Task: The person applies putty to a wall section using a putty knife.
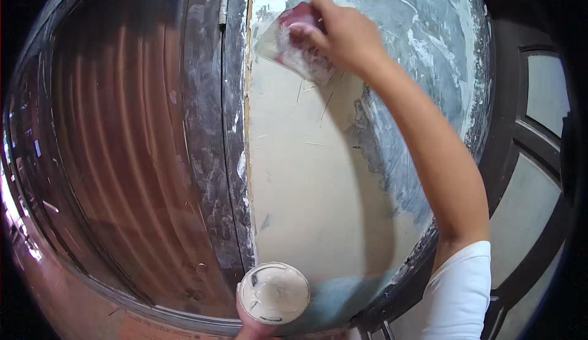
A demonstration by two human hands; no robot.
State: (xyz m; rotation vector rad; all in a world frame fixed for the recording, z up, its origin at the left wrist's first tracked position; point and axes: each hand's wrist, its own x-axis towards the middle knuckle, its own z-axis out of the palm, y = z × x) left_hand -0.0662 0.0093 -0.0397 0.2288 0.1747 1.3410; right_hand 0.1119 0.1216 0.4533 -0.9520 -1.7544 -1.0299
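Note:
My right hand (352, 34) is closed around a wide putty knife (300, 52) with a reddish grip, its flat blade laid against the upper left part of the wall (306, 174). Motion blurs the blade somewhat. Smooth cream putty (294, 211) coats the wall below the knife, with a few thin ridges and scratches in it. Low in the view, my left hand (248, 329) grips a round container (299, 271) from beneath and its left side. Cream putty (275, 294) covers the inside of the container. Most fingers of that hand are hidden under it.
Left of the wall stands a dark door frame (205, 125) with a metal hinge (223, 9) and a brown panel (122, 174). Bare grey, patchy plaster (422, 64) shows on the wall's right. A dark door with pale panels (520, 217) is at the far right.

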